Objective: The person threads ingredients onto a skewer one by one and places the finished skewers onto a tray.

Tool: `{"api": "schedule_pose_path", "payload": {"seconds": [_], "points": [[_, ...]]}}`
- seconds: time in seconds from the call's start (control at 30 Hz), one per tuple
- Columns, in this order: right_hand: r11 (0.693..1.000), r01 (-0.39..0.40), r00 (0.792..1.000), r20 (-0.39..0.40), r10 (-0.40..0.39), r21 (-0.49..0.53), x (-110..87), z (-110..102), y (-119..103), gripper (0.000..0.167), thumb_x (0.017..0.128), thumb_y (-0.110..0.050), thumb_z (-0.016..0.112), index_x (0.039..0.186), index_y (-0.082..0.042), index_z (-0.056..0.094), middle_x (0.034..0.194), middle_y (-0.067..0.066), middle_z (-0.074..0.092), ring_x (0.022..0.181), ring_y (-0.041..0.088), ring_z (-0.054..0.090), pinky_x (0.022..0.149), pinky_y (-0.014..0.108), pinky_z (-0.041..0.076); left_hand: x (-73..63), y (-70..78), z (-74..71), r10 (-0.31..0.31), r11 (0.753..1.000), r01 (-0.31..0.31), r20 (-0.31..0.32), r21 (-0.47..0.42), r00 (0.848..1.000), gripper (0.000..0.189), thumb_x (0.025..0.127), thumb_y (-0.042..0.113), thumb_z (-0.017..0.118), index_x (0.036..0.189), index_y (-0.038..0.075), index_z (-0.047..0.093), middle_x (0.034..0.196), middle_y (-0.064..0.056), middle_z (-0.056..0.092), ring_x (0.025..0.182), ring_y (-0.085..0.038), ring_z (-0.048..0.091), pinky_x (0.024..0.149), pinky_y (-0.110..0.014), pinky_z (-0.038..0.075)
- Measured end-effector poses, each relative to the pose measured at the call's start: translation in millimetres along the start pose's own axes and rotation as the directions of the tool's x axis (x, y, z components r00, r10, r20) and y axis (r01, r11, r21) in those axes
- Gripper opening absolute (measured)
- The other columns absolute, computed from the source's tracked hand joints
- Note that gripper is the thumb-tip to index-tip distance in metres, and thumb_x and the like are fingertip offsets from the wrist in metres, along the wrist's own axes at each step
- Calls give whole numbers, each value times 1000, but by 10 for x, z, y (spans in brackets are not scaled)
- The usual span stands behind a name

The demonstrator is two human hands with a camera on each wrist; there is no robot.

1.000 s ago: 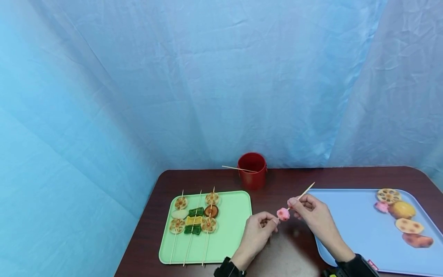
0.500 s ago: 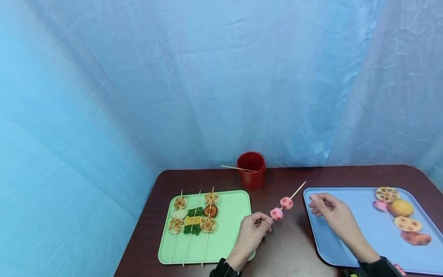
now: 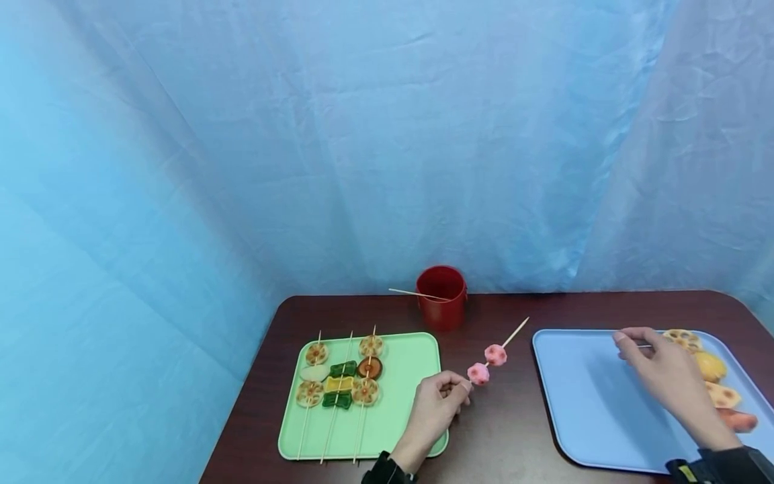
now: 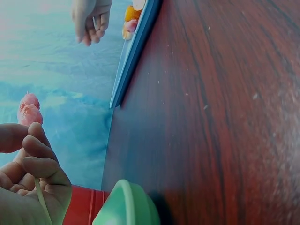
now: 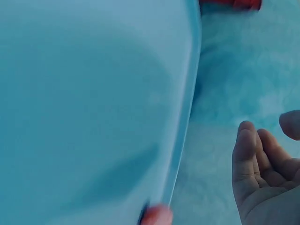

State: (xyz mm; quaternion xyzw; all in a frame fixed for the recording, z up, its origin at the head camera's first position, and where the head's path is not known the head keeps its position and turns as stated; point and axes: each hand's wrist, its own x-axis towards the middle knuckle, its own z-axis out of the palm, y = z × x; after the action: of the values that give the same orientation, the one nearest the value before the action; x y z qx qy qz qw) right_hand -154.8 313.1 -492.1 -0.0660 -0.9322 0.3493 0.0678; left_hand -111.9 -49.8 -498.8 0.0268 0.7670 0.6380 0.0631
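Observation:
My left hand pinches a bamboo skewer near its lower end, between the two trays. Threaded on it are two round pink pieces, one above the other; the left wrist view shows them just beyond the fingertips. My right hand is over the blue tray, holding nothing, its fingers loosely bent and the thumb apart from them. Near that hand lie a lotus root slice, a yellow piece, a pale spotted slice and a reddish-brown piece. The hand hides the tray's pink piece in the head view.
On the left a green tray bears three loaded skewers, with lotus root slices, green and yellow pieces and a mushroom slice. At the table's back edge stands a red bucket, a bare skewer leaning over its rim.
My right hand has let go of the upper pink piece and moved right, over the blue tray towards the food pieces. My left hand still holds the skewer, shifted slightly left.

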Motion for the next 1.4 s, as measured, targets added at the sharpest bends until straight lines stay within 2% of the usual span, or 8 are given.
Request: {"api": "schedule_pose_path", "payload": {"seconds": [0.17, 0.33, 0.57, 0.7, 0.87, 1.17, 1.27, 1.4], "points": [[994, 16, 999, -38, -21, -111, 101, -72, 198, 49, 106, -32, 58, 121, 15, 57, 106, 36, 65, 93, 54, 64, 65, 53, 51, 4, -12, -18, -9, 1000, 9, -6, 8, 1000, 21, 95, 16, 69, 91, -4, 74, 65, 8, 63, 54, -11, 52, 48, -19, 43], [977, 64, 994, -75, -80, -205, 183, -137, 288, 36, 99, -14, 68, 110, 19, 58, 92, 35, 64, 81, 50, 63, 62, 55, 49, 5, -17, -31, -13, 1000, 13, -8, 13, 1000, 21, 95, 16, 69, 91, -4, 74, 65, 8, 63, 54, -10, 52, 49, -19, 44], [967, 17, 1000, -20, -23, -255, 231, -216, 341, 37, 95, -7, 69, 114, 21, 53, 103, 39, 56, 92, 54, 55, 79, 69, 44, 1, -8, -42, -14, 1000, 15, -20, 13, 1000, 21, 95, 16, 69, 91, -4, 74, 65, 8, 63, 54, -8, 52, 50, -20, 44], [940, 52, 998, -5, -57, -336, 235, -199, 385, 36, 92, -6, 71, 108, 22, 55, 98, 39, 55, 91, 55, 55, 77, 67, 45, -8, 7, -44, -25, 1000, 25, -20, 8, 999, 22, 95, 17, 69, 90, -4, 74, 66, 6, 63, 55, -10, 52, 50, -20, 45], [903, 99, 994, -5, -111, -418, 235, -126, 434, 32, 87, -4, 75, 101, 18, 57, 94, 37, 55, 87, 54, 55, 73, 62, 45, -20, 8, -38, -22, 1000, 22, -18, 0, 1000, 21, 94, 16, 70, 88, -3, 74, 66, 3, 64, 54, -9, 52, 49, -20, 44], [866, 75, 996, 1, -85, -494, 219, -51, 474, 38, 84, 1, 76, 107, 23, 55, 110, 45, 49, 100, 61, 52, 84, 68, 45, -18, -4, -32, -29, 1000, 29, -21, 5, 999, 21, 95, 16, 69, 89, -3, 74, 66, 4, 64, 55, -10, 52, 50, -21, 46], [853, 137, 989, 16, -150, -504, 199, -53, 494, 36, 82, 3, 76, 105, 23, 56, 110, 46, 50, 98, 60, 53, 85, 68, 46, -19, -5, -33, -25, 1000, 25, -21, 1, 999, 21, 94, 16, 69, 89, -4, 74, 66, 4, 64, 54, -9, 52, 50, -21, 46], [817, 205, 975, 39, -219, -539, 165, -57, 495, 35, 80, 5, 76, 103, 23, 56, 107, 46, 51, 91, 58, 56, 83, 66, 48, -23, -8, -28, -28, 1000, 28, -23, -5, 999, 20, 94, 16, 69, 90, -4, 74, 65, 4, 64, 54, -8, 52, 50, -21, 45]]}}
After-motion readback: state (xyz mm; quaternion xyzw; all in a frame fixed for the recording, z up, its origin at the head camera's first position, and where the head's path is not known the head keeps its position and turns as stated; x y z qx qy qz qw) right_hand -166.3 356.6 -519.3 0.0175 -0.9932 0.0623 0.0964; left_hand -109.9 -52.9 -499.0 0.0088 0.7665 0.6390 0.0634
